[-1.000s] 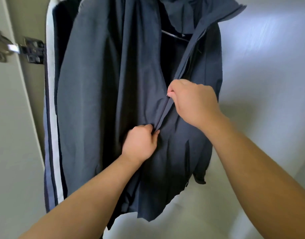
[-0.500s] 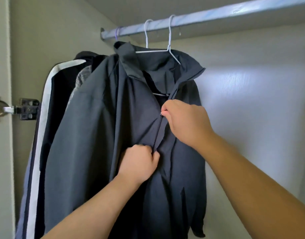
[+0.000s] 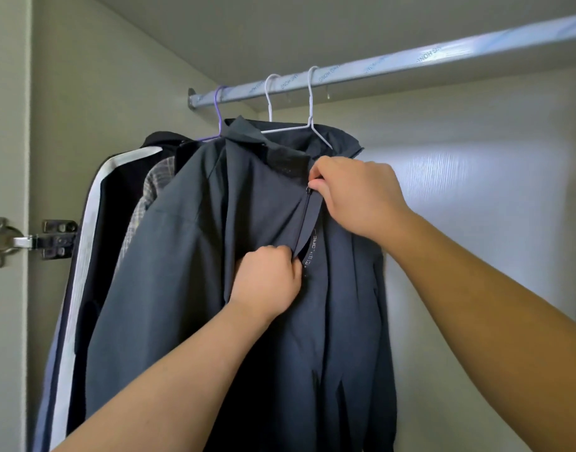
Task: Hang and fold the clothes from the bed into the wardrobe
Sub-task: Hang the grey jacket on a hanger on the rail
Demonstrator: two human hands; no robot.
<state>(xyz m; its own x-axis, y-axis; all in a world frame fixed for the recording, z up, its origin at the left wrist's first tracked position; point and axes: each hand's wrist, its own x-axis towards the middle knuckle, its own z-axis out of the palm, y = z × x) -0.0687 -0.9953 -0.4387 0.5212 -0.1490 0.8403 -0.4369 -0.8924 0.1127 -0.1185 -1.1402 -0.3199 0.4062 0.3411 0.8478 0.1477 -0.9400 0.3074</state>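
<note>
Our left hand (image 3: 267,282) fists front of dark grey nylon zip jacket (image 3: 198,272), holding fabric taut for zip. Our right hand (image 3: 355,194) pinches metal zipper pull (image 3: 309,190) near collar. Jacket hangs on white wire hanger (image 3: 293,129), left end of silver wardrobe rail (image 3: 410,58).

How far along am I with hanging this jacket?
Done: the dark jacket hangs on a white hanger from the rail, beside other garments. In hand: your right hand pinches the zip pull near the collar while your left hand grips the front below. Left: the bed is out of view, so I cannot tell.
</note>
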